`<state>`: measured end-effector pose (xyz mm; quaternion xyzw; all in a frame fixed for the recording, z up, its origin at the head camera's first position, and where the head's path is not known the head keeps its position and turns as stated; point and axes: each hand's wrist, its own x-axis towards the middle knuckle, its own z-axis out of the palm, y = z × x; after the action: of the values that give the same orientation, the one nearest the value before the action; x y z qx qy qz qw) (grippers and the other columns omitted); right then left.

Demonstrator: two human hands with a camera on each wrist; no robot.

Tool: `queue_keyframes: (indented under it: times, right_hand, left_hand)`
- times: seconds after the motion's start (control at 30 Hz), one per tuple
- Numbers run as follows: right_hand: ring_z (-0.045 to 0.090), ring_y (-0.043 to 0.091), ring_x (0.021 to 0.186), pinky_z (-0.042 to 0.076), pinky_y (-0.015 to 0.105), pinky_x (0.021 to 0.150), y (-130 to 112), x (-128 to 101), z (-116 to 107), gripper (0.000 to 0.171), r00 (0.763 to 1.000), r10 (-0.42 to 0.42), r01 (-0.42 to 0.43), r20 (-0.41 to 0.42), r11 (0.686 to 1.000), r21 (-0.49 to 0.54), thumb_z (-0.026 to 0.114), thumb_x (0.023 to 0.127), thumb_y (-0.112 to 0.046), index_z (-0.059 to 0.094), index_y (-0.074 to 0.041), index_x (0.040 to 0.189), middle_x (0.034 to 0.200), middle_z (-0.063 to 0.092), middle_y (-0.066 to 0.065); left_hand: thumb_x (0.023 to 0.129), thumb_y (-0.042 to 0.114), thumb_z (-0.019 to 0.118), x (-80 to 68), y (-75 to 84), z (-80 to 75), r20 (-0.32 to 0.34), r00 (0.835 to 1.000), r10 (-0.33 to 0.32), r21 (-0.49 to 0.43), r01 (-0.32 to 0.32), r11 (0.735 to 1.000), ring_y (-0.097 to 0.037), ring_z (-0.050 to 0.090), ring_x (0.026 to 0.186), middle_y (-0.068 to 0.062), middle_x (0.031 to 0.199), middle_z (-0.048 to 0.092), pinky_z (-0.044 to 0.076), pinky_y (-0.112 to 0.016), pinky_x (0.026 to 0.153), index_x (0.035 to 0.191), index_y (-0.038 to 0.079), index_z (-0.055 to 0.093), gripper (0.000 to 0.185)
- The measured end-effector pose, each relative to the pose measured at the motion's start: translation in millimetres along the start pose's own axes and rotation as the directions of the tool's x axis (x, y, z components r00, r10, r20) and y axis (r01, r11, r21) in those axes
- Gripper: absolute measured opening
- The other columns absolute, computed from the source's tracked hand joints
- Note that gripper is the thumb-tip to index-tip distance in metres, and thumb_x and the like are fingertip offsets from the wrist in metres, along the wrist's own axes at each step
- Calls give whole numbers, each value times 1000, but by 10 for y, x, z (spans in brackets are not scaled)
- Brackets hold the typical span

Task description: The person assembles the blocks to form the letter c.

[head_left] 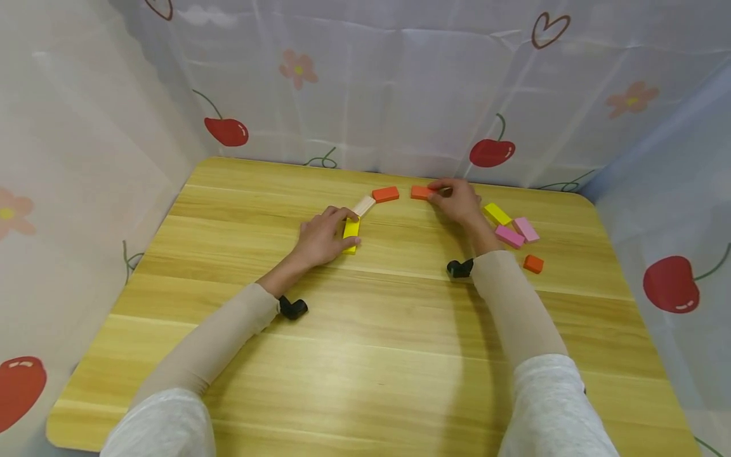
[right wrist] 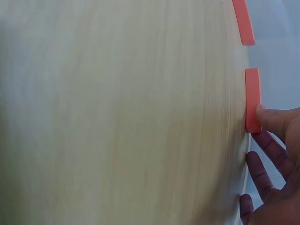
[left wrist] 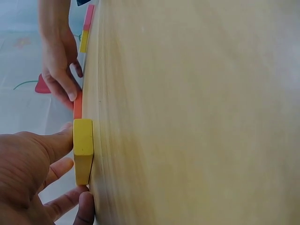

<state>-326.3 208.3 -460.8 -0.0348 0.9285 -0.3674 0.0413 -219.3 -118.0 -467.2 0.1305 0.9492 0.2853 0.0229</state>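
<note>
My left hand holds a yellow wooden block lying on the table, thumb at its near end and a finger at the far end. A plain wood-coloured block lies just beyond it at a slant. Next to that is an orange-red block. Across a gap, my right hand pinches the right end of a second orange-red block. In the right wrist view, the thumb presses on that block and a fingertip touches its end; the other fingers are spread.
Right of my right hand lie a yellow block, a light pink block, a darker pink block and a short orange block. The wooden table meets a patterned curtain along its far edge.
</note>
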Motion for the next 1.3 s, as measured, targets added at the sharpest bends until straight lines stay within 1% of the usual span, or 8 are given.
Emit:
queue_keyframes:
  times: [0.07,0.13,0.33,0.57,0.67,0.87,1.1,1.3]
  right_hand:
    - [55,29,115,6,70,111,-10,6,20,30,1000,-4,4,-1,1000,-9,65,94,-31,69,-22,122,129,64,6]
    - [55,28,116,6,70,111,-22,10,33,29,1000,-1,1,-7,1000,-25,65,94,-31,69,-22,122,130,64,5]
    - [57,27,115,16,66,106,-70,11,55,28,1000,-7,6,-10,999,-32,67,93,-32,70,-23,119,125,67,4]
    - [57,26,116,12,71,108,-108,17,100,27,1000,-19,19,-4,1000,-23,68,93,-31,70,-24,119,127,66,3]
    - [57,26,116,12,71,108,-126,14,122,27,1000,-23,23,-7,1000,-17,68,93,-32,70,-23,118,125,66,2]
    - [58,25,116,7,75,108,-155,8,148,27,999,-36,36,-7,999,-18,68,93,-33,71,-24,118,123,67,1]
    - [55,25,116,10,73,107,-154,2,158,28,998,-56,56,-4,998,-2,68,93,-33,70,-24,119,127,65,1]
    - [57,26,116,11,71,106,-127,15,171,28,998,-62,62,-4,998,15,68,93,-34,70,-24,118,123,67,2]
  left_hand:
    - [87,50,70,-5,-1,1,-2,1000,2,0,-2,1000,-31,56,110,0,133,55,34,-54,89,128,35,55,46]
    - [87,50,70,-6,0,7,-5,1000,6,-2,-6,1000,-32,56,111,0,133,55,34,-54,89,128,35,55,47]
    - [87,51,70,3,-8,23,-8,1000,6,2,-6,1000,-31,57,110,0,133,55,35,-54,88,128,35,55,46]
    - [87,50,70,-5,-1,11,2,1000,0,-2,0,1000,-32,56,110,-1,134,55,34,-54,88,129,34,55,47]
    - [87,50,70,-9,5,1,5,1000,-3,0,3,1000,-32,56,111,-1,134,55,34,-55,89,129,33,55,47]
    - [87,51,69,-5,-4,0,6,1000,-5,6,5,1000,-32,56,111,-1,135,54,34,-53,88,129,34,55,47]
    - [87,52,69,10,-36,20,0,1000,-1,15,1,1000,-30,56,109,0,133,54,34,-52,86,129,35,54,47]
    - [87,52,69,16,-47,28,0,1000,-6,6,6,1000,-30,56,110,1,135,54,34,-52,87,129,36,54,47]
